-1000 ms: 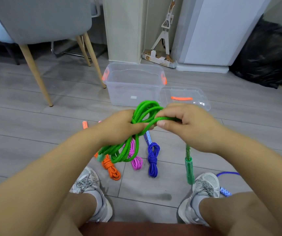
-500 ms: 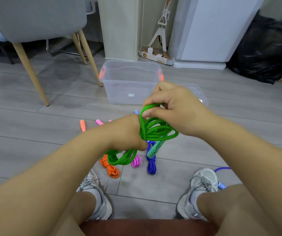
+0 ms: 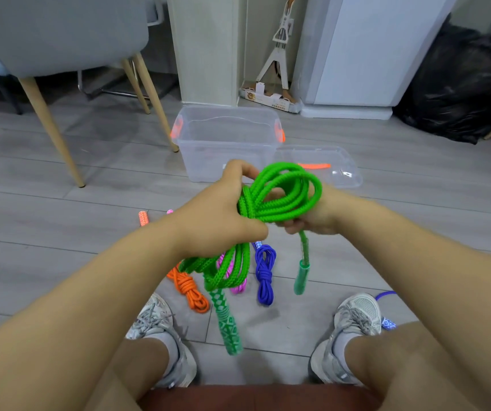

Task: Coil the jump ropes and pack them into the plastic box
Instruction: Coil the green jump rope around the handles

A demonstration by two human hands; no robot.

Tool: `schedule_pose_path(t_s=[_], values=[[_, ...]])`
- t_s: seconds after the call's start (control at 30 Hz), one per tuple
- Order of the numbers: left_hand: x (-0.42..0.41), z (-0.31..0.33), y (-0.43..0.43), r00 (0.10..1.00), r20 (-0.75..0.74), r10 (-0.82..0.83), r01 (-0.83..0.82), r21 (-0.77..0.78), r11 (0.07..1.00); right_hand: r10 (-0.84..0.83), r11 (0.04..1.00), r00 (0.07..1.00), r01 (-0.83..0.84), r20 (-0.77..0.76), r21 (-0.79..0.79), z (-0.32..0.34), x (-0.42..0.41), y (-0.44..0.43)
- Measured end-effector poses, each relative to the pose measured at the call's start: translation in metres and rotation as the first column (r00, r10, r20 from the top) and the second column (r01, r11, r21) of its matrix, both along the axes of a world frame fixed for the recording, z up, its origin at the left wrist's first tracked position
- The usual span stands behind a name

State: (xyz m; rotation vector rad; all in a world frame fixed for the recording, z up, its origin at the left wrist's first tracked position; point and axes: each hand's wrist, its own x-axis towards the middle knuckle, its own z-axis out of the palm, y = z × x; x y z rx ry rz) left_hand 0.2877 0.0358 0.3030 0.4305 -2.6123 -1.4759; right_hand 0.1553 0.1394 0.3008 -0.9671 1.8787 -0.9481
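Grey floorboards sat under the left hand (image 3: 223,221), fingers clamped around the bright green braided jump rope (image 3: 279,197), right hand (image 3: 312,218) pinching it just beside; loose loops looked ready to spill.

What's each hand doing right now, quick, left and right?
Left hand: closed around the green jump rope bundle.
Right hand: fingers closed on the same rope, under its loops.

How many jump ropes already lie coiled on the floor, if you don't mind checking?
3: the orange coil on the left, the pink coil partly hidden behind the hanging green rope, and the blue coil on the right. The arms may hide more.
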Motion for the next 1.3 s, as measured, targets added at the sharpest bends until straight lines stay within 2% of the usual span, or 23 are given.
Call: schedule_pose_path(t_s=[0.07,0.13,0.27,0.33,0.43,0.53,0.6,0.7,0.8,0.93,1.03,1.1,1.17,1.23,1.3], values=[[-0.002,0.000,-0.003,0.994,-0.090,0.057,-0.056,0.021,0.998,-0.022,0.998,0.985,0.031,0.171,-0.048,-0.002,0.005,-0.001],[-0.004,0.000,-0.007,0.980,-0.164,0.109,-0.105,0.032,0.994,0.015,0.998,0.991,-0.007,0.134,-0.061,-0.006,0.009,0.000],[-0.003,-0.004,-0.013,0.941,-0.222,0.256,-0.267,-0.022,0.963,0.104,0.993,0.995,-0.103,0.001,-0.058,-0.006,0.025,0.011],[-0.003,-0.007,-0.016,0.914,-0.229,0.334,-0.352,-0.043,0.935,0.124,0.989,0.982,-0.134,-0.143,-0.061,-0.002,0.035,0.015],[-0.002,-0.012,-0.020,0.887,-0.202,0.416,-0.441,-0.097,0.892,0.186,0.982,0.932,-0.186,-0.310,0.029,0.006,0.044,0.019],[-0.005,-0.015,-0.016,0.879,-0.200,0.432,-0.471,-0.223,0.854,0.243,0.970,0.866,-0.220,-0.438,0.103,0.018,0.047,0.023],[-0.006,-0.017,-0.017,0.895,-0.155,0.418,-0.446,-0.313,0.839,0.252,0.967,0.815,-0.227,-0.522,0.113,0.023,0.046,0.027],[-0.004,-0.023,-0.022,0.949,-0.001,0.316,-0.291,-0.397,0.871,0.272,0.961,0.701,-0.236,-0.660,0.145,0.026,0.040,0.032],[-0.002,-0.024,-0.019,0.981,0.098,0.166,-0.122,-0.351,0.928,0.232,0.957,0.577,-0.281,-0.783,0.076,0.028,0.032,0.030],[-0.001,-0.015,-0.013,0.985,0.174,-0.007,0.057,-0.284,0.957,0.146,0.937,0.519,-0.347,-0.843,-0.051,0.031,0.018,0.022],[-0.001,-0.014,-0.004,0.967,0.237,-0.090,0.174,-0.365,0.915,0.127,0.915,0.534,-0.389,-0.836,-0.109,0.034,0.011,0.013],[-0.002,-0.015,0.003,0.967,0.231,-0.111,0.210,-0.465,0.860,0.140,0.915,0.581,-0.385,-0.802,-0.119,0.035,0.004,0.005],[-0.002,-0.015,0.007,0.974,0.187,-0.131,0.210,-0.504,0.838,0.136,0.939,0.695,-0.318,-0.706,-0.133,0.033,-0.004,0.000],[-0.001,-0.014,0.008,0.982,0.124,-0.141,0.183,-0.466,0.865,0.107,0.966,0.839,-0.214,-0.533,-0.143,0.025,-0.010,-0.002],[0.002,-0.012,0.007,0.994,0.057,-0.088,0.104,-0.402,0.910,0.075,0.971,0.930,-0.150,-0.361,-0.185,0.014,-0.014,-0.001]])
